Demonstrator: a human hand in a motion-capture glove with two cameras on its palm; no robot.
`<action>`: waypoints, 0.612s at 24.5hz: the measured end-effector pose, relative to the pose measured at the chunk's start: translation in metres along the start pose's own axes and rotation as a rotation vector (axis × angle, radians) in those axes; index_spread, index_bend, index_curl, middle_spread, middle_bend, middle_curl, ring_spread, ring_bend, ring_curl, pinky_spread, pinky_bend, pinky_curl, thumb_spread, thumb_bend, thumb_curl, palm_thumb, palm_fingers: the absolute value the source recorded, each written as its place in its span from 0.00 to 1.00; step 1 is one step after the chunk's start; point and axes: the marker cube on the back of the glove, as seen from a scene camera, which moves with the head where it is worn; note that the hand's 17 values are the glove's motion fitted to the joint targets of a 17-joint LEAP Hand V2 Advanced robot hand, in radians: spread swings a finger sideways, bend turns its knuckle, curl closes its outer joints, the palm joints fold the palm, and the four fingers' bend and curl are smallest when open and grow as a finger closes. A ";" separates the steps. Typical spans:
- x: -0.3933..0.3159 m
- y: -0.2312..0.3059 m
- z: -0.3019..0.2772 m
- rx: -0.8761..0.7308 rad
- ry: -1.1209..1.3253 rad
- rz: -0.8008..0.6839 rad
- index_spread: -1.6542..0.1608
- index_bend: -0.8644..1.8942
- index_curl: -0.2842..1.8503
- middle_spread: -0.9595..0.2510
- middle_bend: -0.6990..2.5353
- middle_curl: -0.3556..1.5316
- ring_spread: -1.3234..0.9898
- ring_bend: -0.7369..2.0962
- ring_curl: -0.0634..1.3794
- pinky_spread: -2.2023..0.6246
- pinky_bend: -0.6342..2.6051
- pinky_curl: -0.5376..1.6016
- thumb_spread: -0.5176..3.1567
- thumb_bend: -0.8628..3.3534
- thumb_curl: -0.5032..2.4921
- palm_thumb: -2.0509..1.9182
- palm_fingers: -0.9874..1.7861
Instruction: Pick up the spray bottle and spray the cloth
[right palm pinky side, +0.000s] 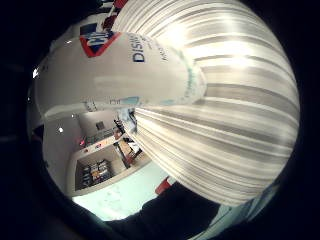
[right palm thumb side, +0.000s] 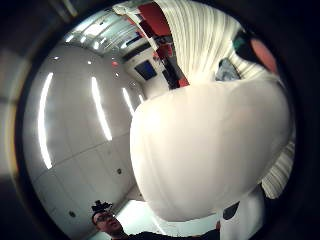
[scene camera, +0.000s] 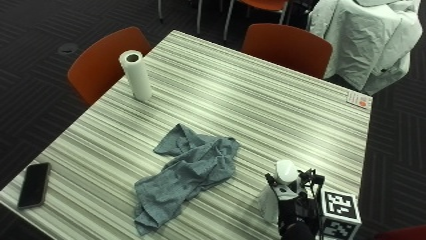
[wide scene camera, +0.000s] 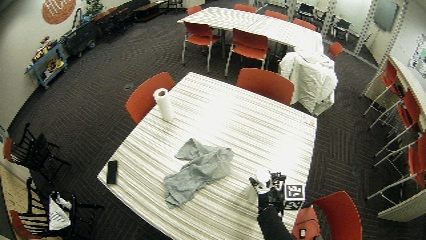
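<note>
White plastic spray bottle (scene camera: 285, 181) stood near the striped table's (scene camera: 253, 100) near edge, right of the crumpled grey-blue cloth (scene camera: 188, 172), wide bare tabletop beyond, black-gloved right hand (scene camera: 297, 207) raised upright from that edge, wrapped round the bottle's body.

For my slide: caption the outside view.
Gloved right hand around white spray bottle beside crumpled grey cloth on striped table.
</note>
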 end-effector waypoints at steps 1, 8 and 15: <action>-0.005 -0.001 0.002 0.012 -0.015 -0.004 0.71 0.44 0.29 0.70 0.30 0.37 0.60 0.36 0.24 0.84 0.24 0.38 0.39 0.21 0.33 0.76 0.50; -0.013 -0.010 0.006 0.061 -0.029 -0.014 0.76 0.48 0.33 0.72 0.34 0.41 0.56 0.38 0.26 0.84 0.22 0.35 0.38 0.23 0.35 0.81 0.60; -0.012 -0.011 0.006 0.092 -0.052 0.004 0.78 0.52 0.37 0.74 0.37 0.43 0.54 0.39 0.30 0.84 0.21 0.32 0.36 0.23 0.36 0.83 0.58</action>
